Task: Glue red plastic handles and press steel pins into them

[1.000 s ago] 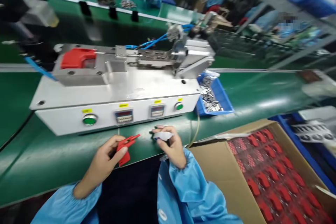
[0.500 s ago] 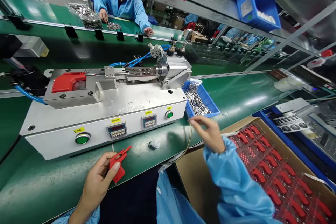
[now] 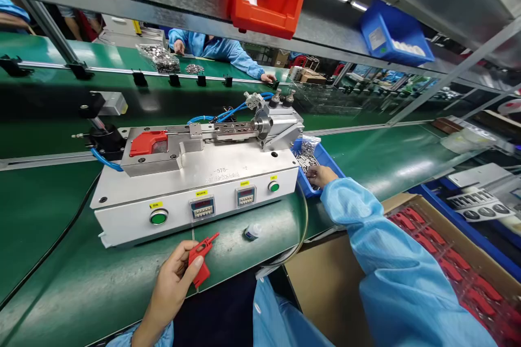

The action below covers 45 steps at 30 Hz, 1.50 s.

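Note:
My left hand [image 3: 175, 276] grips a red plastic part [image 3: 200, 263] between thumb and fingers over the bench front. The part has an oval opening and a narrow tip pointing up and right. My right hand [image 3: 321, 175] reaches into a blue bin [image 3: 330, 161] of small metal pins [image 3: 306, 161]. Its fingers are bent together among the pins, and whatever lies between the fingertips is hidden. Ahead stands a metal bench machine [image 3: 195, 195] with green buttons and small counters. Another red part [image 3: 147, 143] sits in its fixture, facing a thin rod.
A small clear-and-dark container [image 3: 253, 232] stands before the machine. At lower right, a cardboard box [image 3: 325, 287] holds trays of red parts [image 3: 451, 268]. Overhead, a shelf carries a red bin [image 3: 266, 16] and a blue bin [image 3: 396, 46]. Across the bench, a person in blue sleeves [image 3: 240, 57] works.
My right hand has moved forward from above the bench edge into the blue bin of pins. My left hand keeps hold of the red plastic part. The camera view has shifted upward and left.

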{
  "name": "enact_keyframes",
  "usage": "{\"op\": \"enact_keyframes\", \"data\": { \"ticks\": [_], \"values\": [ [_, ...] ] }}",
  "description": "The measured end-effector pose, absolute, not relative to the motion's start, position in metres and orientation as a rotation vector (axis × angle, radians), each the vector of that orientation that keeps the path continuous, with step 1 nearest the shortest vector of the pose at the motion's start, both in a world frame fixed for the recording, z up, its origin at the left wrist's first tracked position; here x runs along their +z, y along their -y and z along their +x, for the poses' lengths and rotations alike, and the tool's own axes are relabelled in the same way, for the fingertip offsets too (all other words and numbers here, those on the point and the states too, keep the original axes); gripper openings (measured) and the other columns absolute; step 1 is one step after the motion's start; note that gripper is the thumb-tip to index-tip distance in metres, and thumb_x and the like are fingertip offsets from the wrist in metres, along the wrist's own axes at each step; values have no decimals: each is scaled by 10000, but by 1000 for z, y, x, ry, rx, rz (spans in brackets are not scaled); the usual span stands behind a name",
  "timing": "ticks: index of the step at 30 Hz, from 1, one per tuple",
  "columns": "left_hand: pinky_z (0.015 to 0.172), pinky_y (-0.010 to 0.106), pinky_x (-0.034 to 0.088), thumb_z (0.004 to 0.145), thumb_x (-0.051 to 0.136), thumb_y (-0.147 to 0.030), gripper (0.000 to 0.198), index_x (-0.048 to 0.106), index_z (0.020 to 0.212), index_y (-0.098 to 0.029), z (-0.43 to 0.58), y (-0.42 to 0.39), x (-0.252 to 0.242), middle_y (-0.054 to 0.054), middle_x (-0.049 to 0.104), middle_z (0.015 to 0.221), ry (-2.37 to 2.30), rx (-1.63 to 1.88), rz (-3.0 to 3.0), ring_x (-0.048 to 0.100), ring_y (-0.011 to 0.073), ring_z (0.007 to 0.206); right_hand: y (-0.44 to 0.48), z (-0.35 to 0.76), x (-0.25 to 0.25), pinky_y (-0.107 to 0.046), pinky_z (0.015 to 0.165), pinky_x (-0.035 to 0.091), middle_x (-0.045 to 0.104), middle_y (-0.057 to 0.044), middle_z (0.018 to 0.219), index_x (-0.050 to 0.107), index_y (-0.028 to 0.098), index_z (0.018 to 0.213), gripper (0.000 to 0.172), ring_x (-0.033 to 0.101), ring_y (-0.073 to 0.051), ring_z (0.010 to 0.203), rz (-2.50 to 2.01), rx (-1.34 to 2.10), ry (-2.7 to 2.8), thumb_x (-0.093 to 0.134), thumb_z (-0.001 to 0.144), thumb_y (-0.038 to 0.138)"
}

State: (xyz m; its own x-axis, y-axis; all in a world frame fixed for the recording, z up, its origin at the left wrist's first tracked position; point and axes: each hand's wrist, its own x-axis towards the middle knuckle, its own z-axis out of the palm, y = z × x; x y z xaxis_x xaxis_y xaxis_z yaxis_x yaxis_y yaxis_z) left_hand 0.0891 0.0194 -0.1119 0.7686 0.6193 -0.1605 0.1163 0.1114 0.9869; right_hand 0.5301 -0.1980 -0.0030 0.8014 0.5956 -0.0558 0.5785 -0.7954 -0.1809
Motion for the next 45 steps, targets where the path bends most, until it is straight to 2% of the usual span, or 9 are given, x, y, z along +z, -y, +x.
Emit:
{"op": "enact_keyframes", "data": {
  "ticks": [4,10,17,21,26,31,36,38,45],
  "values": [
    [652,255,505,955,674,-570,382,675,1063,-203,89,-14,-109,-5,634,780,-631,405,1429,583,169,677,204,520,13,-335,769,589,691,-32,739,623,209,752,270,684,-199,747,-2647,114,897,765,850,417],
    [638,250,478,952,667,-598,400,678,1036,-207,91,-17,-119,-12,614,754,-589,341,1413,562,168,669,187,467,70,-358,772,618,746,-78,908,684,217,1021,528,718,-228,849,-2168,114,951,759,816,698],
    [672,256,426,962,633,-597,400,650,971,-198,109,-16,-107,-13,592,751,-519,383,1412,538,166,700,86,407,125,-362,761,621,745,-81,871,726,234,876,481,709,-239,812,-1880,201,1308,787,816,707],
    [677,259,401,948,649,-590,399,644,948,-191,115,-23,-103,-11,594,757,-514,443,1424,531,160,703,-17,395,120,-355,774,620,742,-59,863,702,223,867,381,695,-214,786,-1734,227,1559,746,862,601],
    [666,259,378,955,647,-567,379,626,952,-188,115,-26,-101,-7,589,763,-492,484,1423,499,151,698,-107,383,103,-346,828,579,749,-37,852,722,206,873,77,693,-203,819,-1770,86,1694,659,871,249],
    [648,260,348,946,641,-573,385,617,924,-190,116,-27,-101,-15,551,738,-471,469,1407,457,148,687,-110,383,90,-403,920,555,773,-89,940,764,212,809,204,680,-274,1011,-1885,-197,1911,593,916,177],
    [644,268,335,935,643,-547,352,623,926,-195,115,-26,-101,-28,537,719,-485,430,1443,441,144,669,-94,384,90,-452,1012,552,759,-104,1191,788,229,1166,301,648,-294,1141,-1831,-323,2066,545,992,198],
    [641,268,335,940,643,-535,339,632,930,-196,115,-26,-101,-34,529,712,-491,421,1438,441,141,660,-98,380,94,-461,1002,563,740,-105,1242,771,241,1223,325,645,-300,1150,-1822,-334,2081,552,988,193],
    [595,246,341,923,697,-556,384,652,942,-175,117,-28,-100,-19,565,720,-483,465,1338,448,119,630,-149,355,106,-433,919,582,724,-117,1190,795,212,1027,191,666,-296,1086,-1947,-209,2268,648,926,145]
  ]
}}
